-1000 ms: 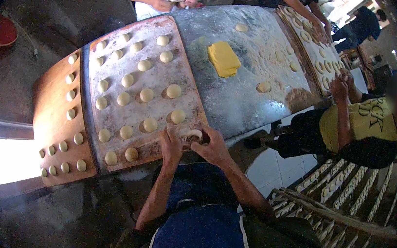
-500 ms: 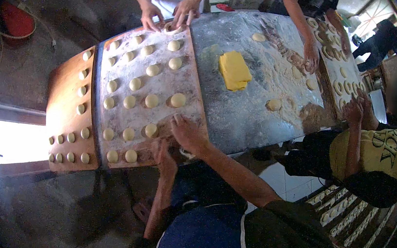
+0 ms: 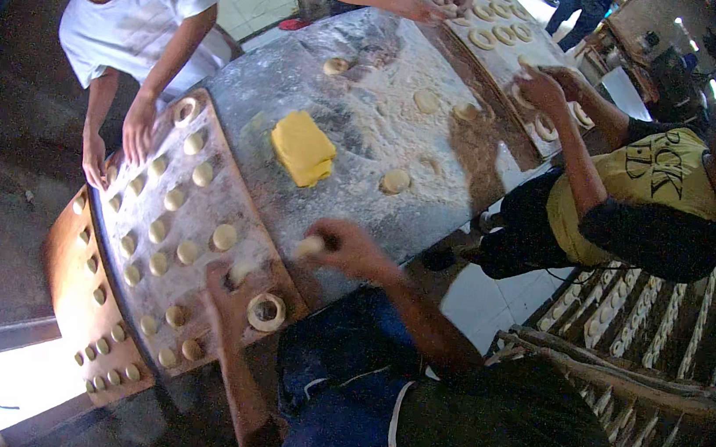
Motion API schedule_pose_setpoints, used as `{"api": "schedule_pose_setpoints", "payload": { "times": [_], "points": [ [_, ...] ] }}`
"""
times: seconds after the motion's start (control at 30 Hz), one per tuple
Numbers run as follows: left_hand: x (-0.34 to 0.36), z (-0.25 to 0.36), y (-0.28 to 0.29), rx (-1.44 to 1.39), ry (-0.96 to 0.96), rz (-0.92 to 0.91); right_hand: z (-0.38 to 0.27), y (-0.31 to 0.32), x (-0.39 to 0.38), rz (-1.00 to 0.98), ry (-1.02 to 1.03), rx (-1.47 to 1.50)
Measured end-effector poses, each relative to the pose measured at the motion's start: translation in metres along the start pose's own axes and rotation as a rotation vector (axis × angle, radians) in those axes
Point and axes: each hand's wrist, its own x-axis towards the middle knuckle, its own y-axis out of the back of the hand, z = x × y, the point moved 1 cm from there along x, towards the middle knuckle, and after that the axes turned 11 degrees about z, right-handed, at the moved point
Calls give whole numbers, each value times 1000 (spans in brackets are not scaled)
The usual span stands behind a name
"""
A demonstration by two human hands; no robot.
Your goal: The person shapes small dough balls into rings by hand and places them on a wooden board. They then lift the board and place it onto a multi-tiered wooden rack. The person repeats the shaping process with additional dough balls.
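Raised over the near edge of the floury table, my right hand [image 3: 353,251] is closed with a pale dough ball [image 3: 311,246] at its fingertips. My left hand [image 3: 220,289], blurred, hovers low above the floured wooden board [image 3: 240,210], its fingers closed on another dough ball [image 3: 240,273]. Just right of the left hand, a dough ring [image 3: 266,311] lies at the board's near corner. Rows of round dough balls [image 3: 187,252] cover the board to the left and beyond.
A yellow folded slab [image 3: 303,148] rests on the floury table [image 3: 369,128]. Across from me, a person in white [image 3: 148,14] handles dough on the same board. Two others work rings at right, near racks of dough [image 3: 604,313]. A second board [image 3: 75,266] adjoins mine.
The view has swung right. Both my hands have lifted from the board, each now with a dough ball, and the near dough ring is uncovered. The person opposite has moved their hands from a ring.
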Motion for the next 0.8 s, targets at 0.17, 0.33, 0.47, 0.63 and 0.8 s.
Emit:
{"api": "schedule_pose_setpoints", "payload": {
  "times": [0.17,0.33,0.47,0.63,0.8],
  "points": [
    [0,104,-141,-375,-180,-346,27,154,-5,495,17,-650],
    [-33,140,-192,-115,-557,-133,61,202,4,692,89,-1110],
    [-44,134,-190,-272,-571,-142,65,209,3,624,-64,-1085],
    [-37,126,-178,-558,-231,-243,33,140,-18,586,-301,-296],
    [-21,100,-132,-624,-7,-303,9,44,-25,570,-143,-5]
  ]
}}
